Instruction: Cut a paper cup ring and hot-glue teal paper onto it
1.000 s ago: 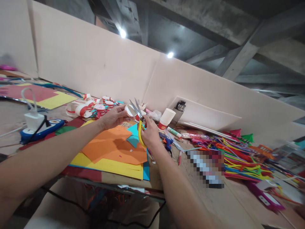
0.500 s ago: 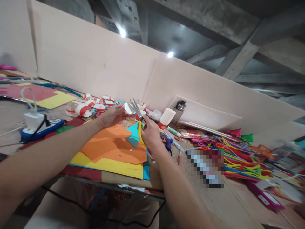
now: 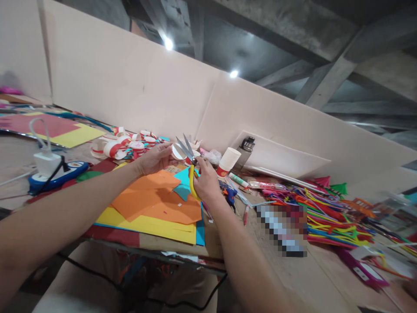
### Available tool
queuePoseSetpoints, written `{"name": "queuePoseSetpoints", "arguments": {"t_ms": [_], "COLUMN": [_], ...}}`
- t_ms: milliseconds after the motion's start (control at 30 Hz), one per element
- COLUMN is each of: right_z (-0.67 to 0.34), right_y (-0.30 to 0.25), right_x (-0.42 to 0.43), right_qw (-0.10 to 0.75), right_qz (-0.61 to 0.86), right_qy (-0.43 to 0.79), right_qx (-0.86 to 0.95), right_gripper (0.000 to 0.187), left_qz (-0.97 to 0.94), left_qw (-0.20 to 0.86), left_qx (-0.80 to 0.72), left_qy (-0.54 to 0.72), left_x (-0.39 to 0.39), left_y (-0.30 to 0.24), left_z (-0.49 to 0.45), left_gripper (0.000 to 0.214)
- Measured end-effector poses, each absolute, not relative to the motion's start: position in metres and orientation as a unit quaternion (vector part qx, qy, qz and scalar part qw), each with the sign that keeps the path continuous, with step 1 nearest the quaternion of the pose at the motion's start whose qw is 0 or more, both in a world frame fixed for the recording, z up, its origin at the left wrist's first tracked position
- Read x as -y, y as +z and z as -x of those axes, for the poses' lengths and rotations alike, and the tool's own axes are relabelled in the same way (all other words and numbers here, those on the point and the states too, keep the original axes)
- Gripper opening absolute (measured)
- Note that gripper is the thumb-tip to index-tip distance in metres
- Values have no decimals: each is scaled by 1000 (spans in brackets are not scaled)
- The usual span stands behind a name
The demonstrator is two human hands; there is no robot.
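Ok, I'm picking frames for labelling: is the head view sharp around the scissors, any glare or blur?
Head view: scissors, right hand and left hand with its white disc look sharp. Head view: two ceiling lights blow out white. Head view: a pixelated patch hides some table clutter.

- A brown table (image 3: 293, 274) runs along the wall.
- Orange, yellow and blue paper sheets (image 3: 153, 208) lie stacked in the middle.
- A heap of coloured pipe cleaners (image 3: 325, 215) lies at the right.
- A paper cup (image 3: 228, 160) stands upright near the wall.
- Red-and-white paper rings (image 3: 120, 147) lie at the left.
- A white plug (image 3: 45, 164) sits further left.
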State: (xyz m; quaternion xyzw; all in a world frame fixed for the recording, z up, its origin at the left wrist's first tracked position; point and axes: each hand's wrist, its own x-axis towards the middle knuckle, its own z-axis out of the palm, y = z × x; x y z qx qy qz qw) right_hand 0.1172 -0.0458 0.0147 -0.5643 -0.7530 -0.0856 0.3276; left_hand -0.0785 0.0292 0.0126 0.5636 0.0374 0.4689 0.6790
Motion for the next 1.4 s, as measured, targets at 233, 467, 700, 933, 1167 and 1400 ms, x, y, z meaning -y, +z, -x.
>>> {"name": "queuePoseSetpoints", "arguments": {"t_ms": [233, 467, 700, 933, 1167, 1400], "right_z": [-117, -117, -115, -116, -115, -113], "right_y": [17, 17, 17, 16, 19, 20], "right_x": [47, 47, 47, 48, 49, 49], "right_qw": [297, 278, 301, 312, 281, 256], "right_qz": [577, 589, 580, 564, 583, 608], "right_qy": [-112, -123, -102, -98, -120, -128], "right_qx": [752, 749, 750, 758, 753, 740], "right_gripper": [50, 51, 48, 52, 49, 49], "left_qz": [-557, -537, -539, -548, -546, -541], "left_qw": [680, 683, 695, 695, 698, 690], "left_qx": [-32, -35, -22, -32, -36, -53], "left_qy": [475, 495, 476, 465, 461, 478], "left_x": [-38, -44, -36, -38, -40, -37], "left_y": [8, 5, 9, 6, 7, 11], "left_z": [82, 82, 79, 80, 82, 80], "left_gripper": [46, 42, 42, 39, 43, 42]}}
